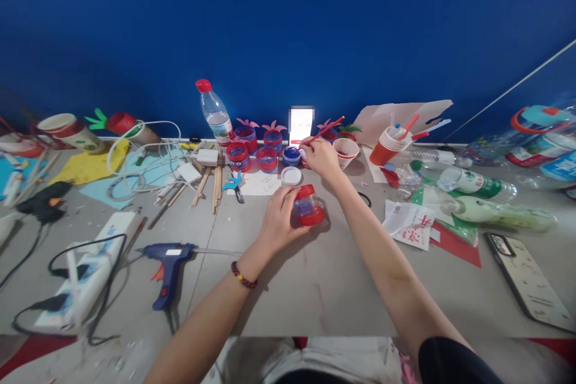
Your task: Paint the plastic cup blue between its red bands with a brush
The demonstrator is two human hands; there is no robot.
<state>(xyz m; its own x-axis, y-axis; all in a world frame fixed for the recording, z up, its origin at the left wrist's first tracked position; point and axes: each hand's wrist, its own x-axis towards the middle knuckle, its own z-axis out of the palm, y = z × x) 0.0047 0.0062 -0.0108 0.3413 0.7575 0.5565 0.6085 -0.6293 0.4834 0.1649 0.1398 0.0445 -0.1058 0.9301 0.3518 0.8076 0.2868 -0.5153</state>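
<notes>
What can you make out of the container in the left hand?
The small container looks like plastic, red at both ends, with a translucent bluish band between. It leans in the grip of the left hand, held between fingers and thumb, over the grey table, nearer than the white lid. Whether it touches the table is unclear.

Across my feed the light is soft and fairly even on the grey tabletop (342, 276), with the blue wall (288, 24) deep and dim up top. A faint shadow spreads just below the left hand (279, 219); at centre, a lit screen (301, 123) burns white, pixelated above. Far left and right, everything's stretching, smearing soft.
</notes>
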